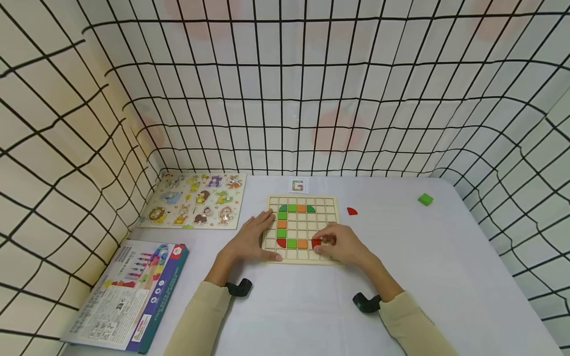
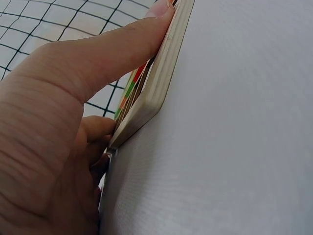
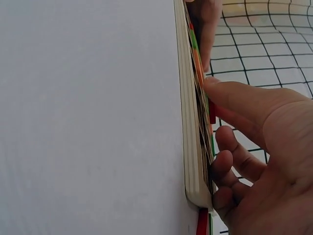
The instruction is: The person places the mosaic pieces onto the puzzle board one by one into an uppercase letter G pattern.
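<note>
A wooden grid board (image 1: 307, 226) lies on the white table. Green, orange and red pieces on it form a C-like outline, with a red quarter-circle (image 1: 281, 243) at its lower left corner. My left hand (image 1: 249, 240) rests at the board's left side with fingers spread, its thumb (image 2: 112, 58) on the near edge. Over the lower right of the grid, my right hand (image 1: 345, 244) pinches another red quarter-circle piece (image 3: 212, 112) between thumb and index finger. That piece stands slightly above the board surface in the right wrist view. The other right fingers are bent beside the board.
A small pattern card (image 1: 299, 185) lies behind the board. A loose red quarter-circle (image 1: 352, 211) and a green block (image 1: 425, 199) lie to the right. At left are an animal puzzle board (image 1: 209, 198) and a box (image 1: 129, 296). Black netting (image 1: 303, 99) encloses the table.
</note>
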Demonstrator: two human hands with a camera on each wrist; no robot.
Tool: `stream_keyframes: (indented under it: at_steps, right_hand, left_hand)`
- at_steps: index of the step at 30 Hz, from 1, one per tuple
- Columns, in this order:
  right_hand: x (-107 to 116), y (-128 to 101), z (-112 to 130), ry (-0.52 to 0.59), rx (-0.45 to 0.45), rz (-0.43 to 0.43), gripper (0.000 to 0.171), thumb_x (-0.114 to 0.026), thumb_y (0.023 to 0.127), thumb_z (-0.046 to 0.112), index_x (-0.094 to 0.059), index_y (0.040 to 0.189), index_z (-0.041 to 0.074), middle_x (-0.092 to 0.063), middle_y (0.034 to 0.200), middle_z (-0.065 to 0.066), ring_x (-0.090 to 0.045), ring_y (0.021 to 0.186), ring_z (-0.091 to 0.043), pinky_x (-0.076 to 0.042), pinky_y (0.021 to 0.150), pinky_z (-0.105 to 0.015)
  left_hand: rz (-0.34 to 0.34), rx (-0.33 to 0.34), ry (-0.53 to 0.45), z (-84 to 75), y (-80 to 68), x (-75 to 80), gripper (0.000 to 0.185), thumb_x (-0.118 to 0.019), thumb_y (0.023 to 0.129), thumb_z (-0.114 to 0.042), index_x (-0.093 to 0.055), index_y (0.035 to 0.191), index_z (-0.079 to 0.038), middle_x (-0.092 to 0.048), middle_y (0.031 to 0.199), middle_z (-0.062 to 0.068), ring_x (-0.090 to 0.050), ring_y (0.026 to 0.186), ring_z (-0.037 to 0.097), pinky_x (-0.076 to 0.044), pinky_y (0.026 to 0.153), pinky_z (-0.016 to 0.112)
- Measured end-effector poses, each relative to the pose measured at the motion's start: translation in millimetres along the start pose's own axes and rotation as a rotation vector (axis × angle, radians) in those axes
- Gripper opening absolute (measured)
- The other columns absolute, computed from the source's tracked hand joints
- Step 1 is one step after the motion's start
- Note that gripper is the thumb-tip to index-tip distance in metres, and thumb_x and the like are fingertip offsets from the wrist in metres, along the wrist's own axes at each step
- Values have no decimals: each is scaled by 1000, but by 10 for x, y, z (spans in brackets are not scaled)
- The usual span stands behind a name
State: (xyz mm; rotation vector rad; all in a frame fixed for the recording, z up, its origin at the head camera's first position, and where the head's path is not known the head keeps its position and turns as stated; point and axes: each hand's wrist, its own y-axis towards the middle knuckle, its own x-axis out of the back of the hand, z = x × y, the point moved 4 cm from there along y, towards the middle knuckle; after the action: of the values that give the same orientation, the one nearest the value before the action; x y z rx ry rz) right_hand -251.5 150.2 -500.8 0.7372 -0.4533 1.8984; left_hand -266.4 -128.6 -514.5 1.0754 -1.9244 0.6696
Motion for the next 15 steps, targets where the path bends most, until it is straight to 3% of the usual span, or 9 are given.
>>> stream_keyframes:
  at_steps: [15]
  right_hand:
    - [-57, 11, 39, -52, -32, -18, 22, -83, 87, 23, -80, 108, 18, -59, 83, 5, -51, 76, -14, -41, 64, -25]
  left_hand:
    - [5, 14, 1, -1, 7, -5, 125, -82, 72, -67, -20, 166, -15, -9, 175, -2, -7, 162, 22, -6, 132, 47]
